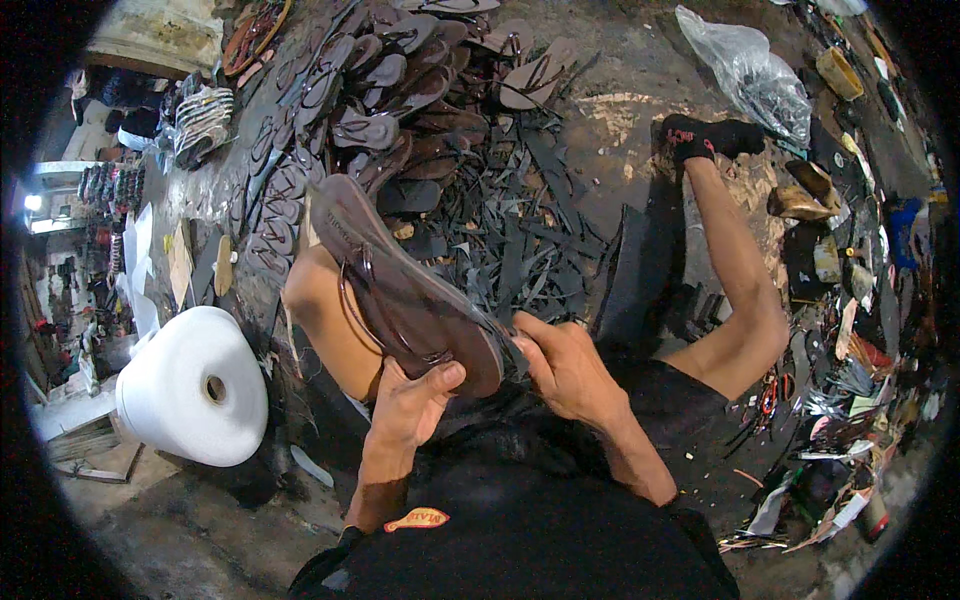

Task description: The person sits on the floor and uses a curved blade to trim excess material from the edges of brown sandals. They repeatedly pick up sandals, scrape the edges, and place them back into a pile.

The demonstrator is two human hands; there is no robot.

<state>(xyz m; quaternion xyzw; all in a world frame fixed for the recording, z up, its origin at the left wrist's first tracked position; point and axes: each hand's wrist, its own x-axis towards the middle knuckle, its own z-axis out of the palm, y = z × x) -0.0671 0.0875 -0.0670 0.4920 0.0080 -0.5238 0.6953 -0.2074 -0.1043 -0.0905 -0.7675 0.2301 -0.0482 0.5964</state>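
Note:
A brown flip-flop [425, 305] with a glossy dark strap is held up at a slant in front of me, its toe end pointing to the far left. My left hand [408, 410] grips its heel end, with the thumb on top of the footbed. Against the right edge of the sole, my right hand [572, 372] is closed in a pinch. Something thin and greyish shows at its fingertips, a blade or a strip; I cannot tell which. My bent left knee [325, 305] lies under the flip-flop.
Many similar flip-flops [395, 75] are heaped at the far side. Dark cut strips [520, 225] litter the floor between my legs. A large white roll [185, 385] stands at left. A clear plastic bag [750, 75] lies far right, with mixed scraps [850, 440] along the right side.

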